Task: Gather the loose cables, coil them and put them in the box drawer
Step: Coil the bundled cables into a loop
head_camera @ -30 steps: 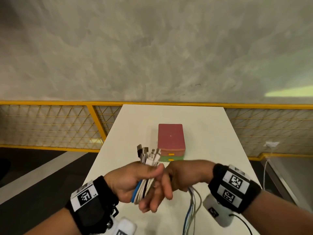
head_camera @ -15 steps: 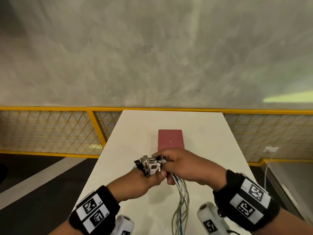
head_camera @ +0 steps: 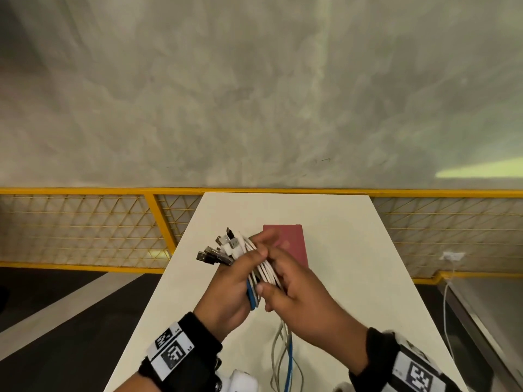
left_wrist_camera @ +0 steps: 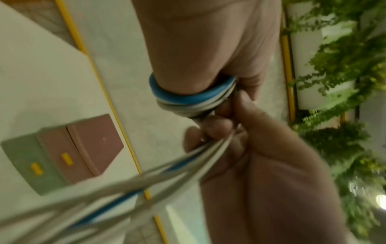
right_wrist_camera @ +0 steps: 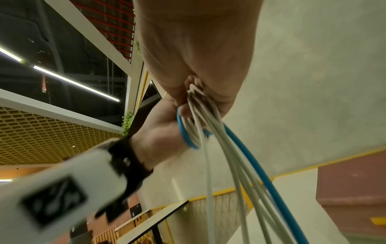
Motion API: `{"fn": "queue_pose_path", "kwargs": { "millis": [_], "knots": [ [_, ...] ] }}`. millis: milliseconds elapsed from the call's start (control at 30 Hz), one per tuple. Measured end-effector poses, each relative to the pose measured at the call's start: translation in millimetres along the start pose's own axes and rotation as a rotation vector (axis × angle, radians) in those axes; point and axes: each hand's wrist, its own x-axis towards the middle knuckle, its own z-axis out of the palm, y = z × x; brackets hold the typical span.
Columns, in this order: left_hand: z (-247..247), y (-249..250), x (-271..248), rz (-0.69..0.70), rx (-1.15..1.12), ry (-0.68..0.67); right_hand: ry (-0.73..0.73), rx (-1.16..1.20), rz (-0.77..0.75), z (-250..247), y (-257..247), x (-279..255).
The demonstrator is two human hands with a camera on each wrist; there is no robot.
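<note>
My left hand [head_camera: 235, 284] grips a bundle of white and blue cables [head_camera: 259, 274], with loops wound round its palm [left_wrist_camera: 188, 97] and the USB plug ends [head_camera: 219, 250] sticking out up and left. My right hand [head_camera: 294, 295] sits just right of it and pinches the loose strands [right_wrist_camera: 211, 115] of the same bundle. The free cable tails [head_camera: 283, 355] hang down onto the white table [head_camera: 353, 278]. Behind the hands stands the box [head_camera: 288, 241] with a pink top; the left wrist view shows its pink and green drawers [left_wrist_camera: 52, 158] shut, with yellow handles.
A yellow railing with mesh [head_camera: 85, 230] runs along the table's far end and left side. A grey concrete wall [head_camera: 254, 94] rises behind it. A white cord [head_camera: 447, 301] hangs from a wall socket at the right.
Both hands have risen and drawn nearer me. The right hand has carried the strands over the left hand, adding a turn; the plug ends now fan out to the upper left.
</note>
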Motion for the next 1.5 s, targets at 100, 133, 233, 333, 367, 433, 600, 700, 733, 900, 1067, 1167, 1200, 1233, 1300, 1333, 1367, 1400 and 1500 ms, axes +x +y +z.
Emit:
{"fn": "queue_pose_path", "kwargs": {
  "millis": [100,133,233,333,367,433,600,700,733,900,1067,1167,1200,1233,1300,1333,1367,1400,1500],
  "knots": [
    [8.7,3.4,0.5,-0.014,-0.168,0.007,0.105,0.192,0.058,8.2,4.9,-7.0],
    [10.4,3.0,1.0,-0.017,-0.218,-0.001,0.130,0.210,0.075,8.3,5.2,-8.0],
    [15.2,3.7,3.1,-0.028,-0.330,-0.003,0.139,0.216,0.106,2.9,3.7,-8.0],
    [19.4,11.3,4.6,-0.011,-0.367,0.014,0.101,0.199,0.137,-3.6,-0.3,-6.9],
    [20.1,15.6,5.7,0.008,-0.383,0.024,0.091,0.197,0.152,-4.5,-0.4,-7.4],
    [19.4,25.5,8.9,0.039,-0.424,0.055,0.043,0.234,0.209,-4.7,2.6,-10.0],
    [14.0,40.6,11.4,0.016,-0.498,0.014,-0.242,0.332,0.271,-2.6,11.5,-15.3],
    [10.8,36.3,8.5,-0.037,-0.500,-0.091,-0.323,0.300,0.280,-5.7,21.0,-14.0],
    [9.0,35.3,7.1,-0.061,-0.478,-0.106,-0.351,0.270,0.294,-7.1,25.8,-13.3],
    [-2.5,29.3,-4.3,-0.184,-0.356,-0.187,-0.385,0.102,0.372,-24.2,56.5,-9.3],
    [-21.4,20.5,-27.4,-0.373,-0.199,-0.383,-0.408,-0.065,0.411,-49.0,64.9,3.2],
    [-28.1,11.1,-34.9,-0.512,0.048,-0.420,-0.449,-0.194,0.421,-54.6,58.8,13.6],
    [-29.8,8.7,-35.0,-0.552,0.122,-0.420,-0.467,-0.237,0.410,-54.4,55.7,17.8],
    [-30.7,7.1,-34.0,-0.589,0.190,-0.421,-0.482,-0.283,0.389,-53.5,51.9,22.2],
    [-32.7,2.7,-29.3,-0.644,0.326,-0.428,-0.499,-0.389,0.338,-48.8,42.5,29.5],
    [-31.7,0.1,-27.3,-0.652,0.406,-0.420,-0.494,-0.446,0.313,-45.7,39.1,31.9],
    [-29.6,-3.5,-25.1,-0.639,0.487,-0.392,-0.479,-0.491,0.299,-43.1,37.0,33.6],
    [-28.2,-8.6,-22.7,-0.601,0.550,-0.339,-0.450,-0.512,0.298,-41.3,35.6,34.2],
    [-29.1,-22.4,-14.3,-0.413,0.620,-0.148,-0.367,-0.455,0.336,-38.2,34.6,31.9]
  ]
}}
